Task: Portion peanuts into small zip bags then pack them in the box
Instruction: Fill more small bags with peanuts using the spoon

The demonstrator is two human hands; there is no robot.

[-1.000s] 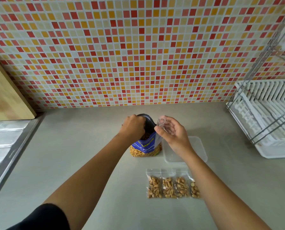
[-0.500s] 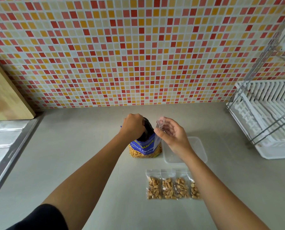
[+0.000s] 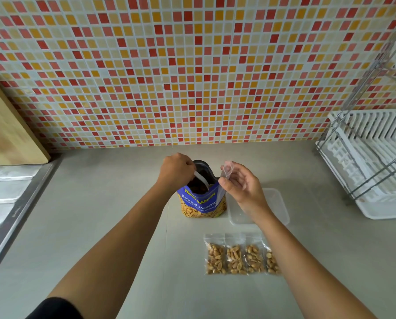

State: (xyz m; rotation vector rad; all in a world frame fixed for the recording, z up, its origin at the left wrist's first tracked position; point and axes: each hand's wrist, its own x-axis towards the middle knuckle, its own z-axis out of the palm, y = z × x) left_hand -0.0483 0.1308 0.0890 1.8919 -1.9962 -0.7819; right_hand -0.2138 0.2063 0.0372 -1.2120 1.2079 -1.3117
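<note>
Nearest me, both forearms reach forward over the counter (image 3: 100,226). On the near side of the peanut pouch (image 3: 201,204), four small filled bags (image 3: 240,256) lie flat in a row, side by side, their sealed ends pointing away from me toward the pouch. Just right of the pouch sits the clear plastic box (image 3: 278,208), partly covered by my right wrist.

The pouch stands upright, mouth open and facing up. Its blue label reads "Salted Peanu", with the last letters hidden; the yellow line above it I can't read surely.

My left hand (image 3: 176,169) hovers over the pouch's left rim, fingers curled round a white spoon (image 3: 202,180) whose handle slants down and right into the mouth. My right hand (image 3: 241,184) is at the pouch's right edge, thumb and forefinger pinching an empty zip bag (image 3: 225,172) that hangs upright, long axis vertical, other fingers loosely spread.

Beyond the pouch rises the tiled wall (image 3: 192,65); far right of it is a dish rack (image 3: 372,162), far left a wooden board (image 3: 5,134).
</note>
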